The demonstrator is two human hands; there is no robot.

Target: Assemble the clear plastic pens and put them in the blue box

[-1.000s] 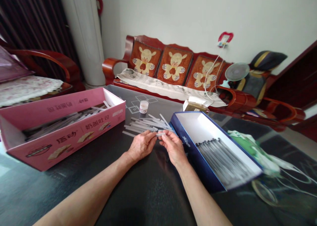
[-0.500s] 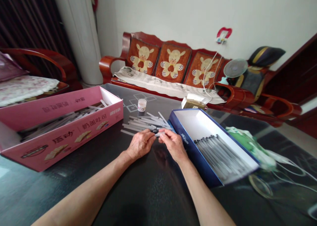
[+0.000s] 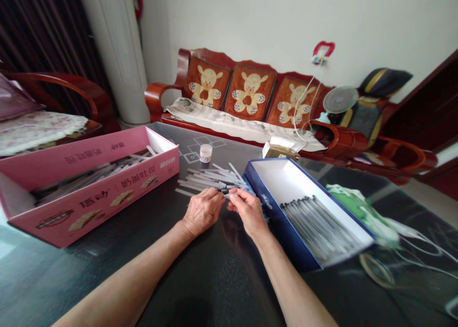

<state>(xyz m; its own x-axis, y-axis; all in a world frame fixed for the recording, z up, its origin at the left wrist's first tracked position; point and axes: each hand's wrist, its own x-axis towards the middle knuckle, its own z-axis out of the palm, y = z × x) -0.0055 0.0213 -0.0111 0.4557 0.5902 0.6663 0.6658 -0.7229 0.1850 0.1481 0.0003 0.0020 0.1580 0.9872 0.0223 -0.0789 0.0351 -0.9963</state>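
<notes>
Pale plastic stick (image 3: 227, 196) pinched in our right hand (image 3: 249, 212) — long axis crosswise.
Our left hand (image 3: 202, 212) curls just beside its end, grip unclear — loose stick pile (image 3: 211, 180) just ahead, blue box (image 3: 282, 226) to the right.

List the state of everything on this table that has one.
Left hand, curled, fingers beside the white stick
Right hand, pinching a white stick
Loose sticks, scattered in a heap
Pink box, open, holding sticks
Blue box, open, holding black-tipped tubes in rows
Jar, upright, lid on
</notes>
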